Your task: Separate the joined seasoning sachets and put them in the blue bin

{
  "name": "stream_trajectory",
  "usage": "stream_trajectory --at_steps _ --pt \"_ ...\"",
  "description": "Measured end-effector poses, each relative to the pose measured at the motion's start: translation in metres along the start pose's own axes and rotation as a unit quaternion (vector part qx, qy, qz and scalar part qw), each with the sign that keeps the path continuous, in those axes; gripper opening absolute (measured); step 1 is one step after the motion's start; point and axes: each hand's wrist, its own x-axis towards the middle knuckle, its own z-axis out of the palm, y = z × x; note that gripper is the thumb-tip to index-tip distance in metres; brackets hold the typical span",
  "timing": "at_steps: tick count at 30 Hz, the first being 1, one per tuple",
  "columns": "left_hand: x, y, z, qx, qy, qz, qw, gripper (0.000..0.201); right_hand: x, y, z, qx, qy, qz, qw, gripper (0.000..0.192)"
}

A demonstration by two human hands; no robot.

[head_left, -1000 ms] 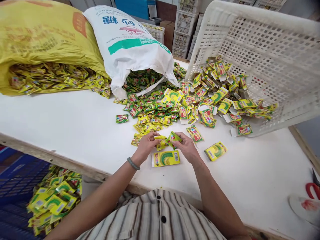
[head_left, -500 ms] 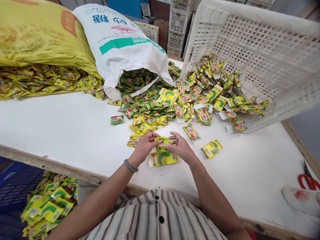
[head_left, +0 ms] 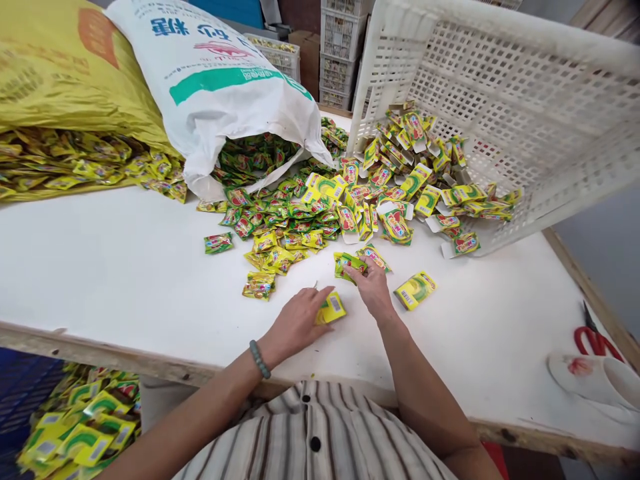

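Note:
My left hand point(head_left: 299, 321) is around the left end of a small yellow carton point(head_left: 334, 307) on the white table, fingers along its far edge and thumb along its near edge. The palm hides part of that carton. My right hand point(head_left: 373, 290) pinches green-and-yellow candy packets point(head_left: 343, 263) just beyond it; how many cannot be told. Another yellow carton point(head_left: 416, 291) lies flat to the right. Under the right fingers' far side is a carton with a red fruit print point(head_left: 375, 256). A pile of green and yellow packets point(head_left: 280, 230) lies further away.
A white sack point(head_left: 240, 100) spills green packets; a yellow sack point(head_left: 60, 80) holds yellow ones. At right, a tipped white crate point(head_left: 450, 40) spills small cartons point(head_left: 415, 180). Scissors point(head_left: 595, 340) and a white cup point(head_left: 575, 377) sit near the right edge. Filled cartons or packs point(head_left: 85, 420) lie below left.
My hands have moved apart. The right has carried the packets up and right, away from the carton; the left has let go of them and come down onto the carton.

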Motion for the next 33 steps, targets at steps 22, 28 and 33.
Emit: stream_trajectory --at_steps 22,28,33 --pt "-0.014 -0.04 -0.031 -0.362 0.09 -0.242 0.895 0.048 -0.017 0.011 0.023 -0.018 -0.142 0.036 0.989 0.048" --pt "-0.014 -0.043 -0.032 -0.501 0.122 -0.269 0.813 0.056 -0.008 0.008 0.009 -0.016 -0.126 0.028 0.992 0.046" --pt "-0.015 -0.035 -0.036 -0.476 0.039 -0.238 0.846 0.053 -0.011 0.002 0.013 -0.006 -0.144 0.032 0.989 0.045"
